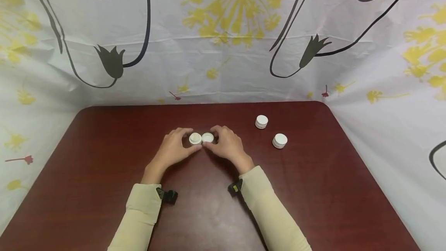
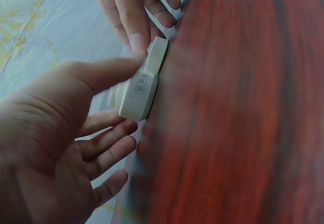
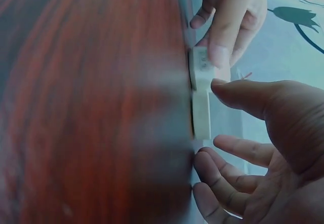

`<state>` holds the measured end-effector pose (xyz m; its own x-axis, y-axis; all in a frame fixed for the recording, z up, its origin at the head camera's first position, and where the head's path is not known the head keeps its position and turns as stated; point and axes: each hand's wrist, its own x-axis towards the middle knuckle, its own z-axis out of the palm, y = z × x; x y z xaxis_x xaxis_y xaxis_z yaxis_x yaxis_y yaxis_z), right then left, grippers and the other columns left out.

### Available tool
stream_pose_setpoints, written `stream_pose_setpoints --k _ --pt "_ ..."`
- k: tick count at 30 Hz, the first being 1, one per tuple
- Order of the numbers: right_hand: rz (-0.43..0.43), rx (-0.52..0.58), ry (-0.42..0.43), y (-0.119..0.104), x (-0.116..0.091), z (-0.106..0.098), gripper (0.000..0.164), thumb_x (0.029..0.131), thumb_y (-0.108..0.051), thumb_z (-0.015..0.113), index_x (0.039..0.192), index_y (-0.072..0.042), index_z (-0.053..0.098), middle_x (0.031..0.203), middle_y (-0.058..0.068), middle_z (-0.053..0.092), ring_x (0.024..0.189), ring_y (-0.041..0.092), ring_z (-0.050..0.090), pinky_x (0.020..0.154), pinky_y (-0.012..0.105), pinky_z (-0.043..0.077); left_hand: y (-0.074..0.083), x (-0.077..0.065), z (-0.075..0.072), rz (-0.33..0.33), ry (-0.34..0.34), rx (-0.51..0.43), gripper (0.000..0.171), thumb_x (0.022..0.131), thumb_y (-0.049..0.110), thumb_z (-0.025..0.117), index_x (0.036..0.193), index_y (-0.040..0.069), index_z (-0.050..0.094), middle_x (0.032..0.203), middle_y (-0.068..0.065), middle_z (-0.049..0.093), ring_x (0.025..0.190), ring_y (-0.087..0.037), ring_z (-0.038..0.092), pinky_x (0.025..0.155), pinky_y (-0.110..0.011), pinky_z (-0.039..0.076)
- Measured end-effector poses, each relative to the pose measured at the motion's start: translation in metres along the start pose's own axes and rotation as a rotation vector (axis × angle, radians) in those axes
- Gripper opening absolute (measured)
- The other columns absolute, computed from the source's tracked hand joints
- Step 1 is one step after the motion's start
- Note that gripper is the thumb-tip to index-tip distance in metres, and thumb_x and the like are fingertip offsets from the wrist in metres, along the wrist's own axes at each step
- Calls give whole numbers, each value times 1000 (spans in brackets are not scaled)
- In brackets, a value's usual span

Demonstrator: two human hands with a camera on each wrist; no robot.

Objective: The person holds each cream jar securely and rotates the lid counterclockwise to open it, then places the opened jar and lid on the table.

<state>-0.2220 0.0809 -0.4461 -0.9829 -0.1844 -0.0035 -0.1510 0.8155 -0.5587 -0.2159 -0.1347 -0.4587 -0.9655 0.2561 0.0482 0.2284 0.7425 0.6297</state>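
Note:
A small open white jar (image 1: 195, 139) stands on the table in the head view, its pale top uncovered. My left hand (image 1: 174, 145) grips its sides between thumb and fingers; printed characters show on its wall in the left wrist view. Against the jar's right side lies a white lid (image 1: 208, 138), hollow side up. Thumb and fingers of my right hand (image 1: 227, 142) curve round this lid, close to its edge; how firmly they press cannot be told. In the right wrist view the lid (image 3: 201, 116) is lower than the jar (image 3: 203, 64).
Two capped white jars, a farther one (image 1: 261, 122) and a nearer one (image 1: 280, 141), stand to the right of my hands on the dark red table (image 1: 87, 165). A white cloth (image 1: 223, 69) with flower prints hangs behind the table and along both sides.

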Motion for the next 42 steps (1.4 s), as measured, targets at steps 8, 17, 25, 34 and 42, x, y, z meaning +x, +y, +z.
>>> stream_pose_setpoints --k 8,17,25,34,42 --pt "-8 19 12 4 -6 -11 39 96 -38 76 127 -15 73 115 5 74 104 22 71 91 51 57 7 1 -2 25 -7 -56 73 95 48 77 153 10 54 152 -12 58 146 -35 51 119 -60 43" --pt "-106 118 53 21 -15 -20 37 97 -31 75 129 -12 73 110 6 73 99 22 71 88 46 57 23 4 8 101 15 -63 66 94 43 80 146 9 60 145 -11 64 134 -33 60 111 -54 50" --pt "-75 91 86 33 -23 -39 41 98 -33 74 134 -13 71 120 7 75 108 25 73 90 51 58 35 6 16 145 9 -36 64 94 42 79 146 9 61 143 -10 65 131 -32 62 108 -53 52" --pt "-16 84 109 54 -33 -58 41 99 -35 72 134 -12 71 129 7 76 113 28 73 95 53 58 52 13 28 164 -6 -36 62 95 42 79 146 11 62 142 -8 65 130 -32 62 108 -52 53" --pt "27 112 118 70 -43 -71 41 100 -31 72 135 -10 70 131 10 76 115 30 75 96 53 59 66 19 39 179 -33 -6 62 96 47 75 147 14 62 146 -7 64 137 -36 59 115 -60 46"
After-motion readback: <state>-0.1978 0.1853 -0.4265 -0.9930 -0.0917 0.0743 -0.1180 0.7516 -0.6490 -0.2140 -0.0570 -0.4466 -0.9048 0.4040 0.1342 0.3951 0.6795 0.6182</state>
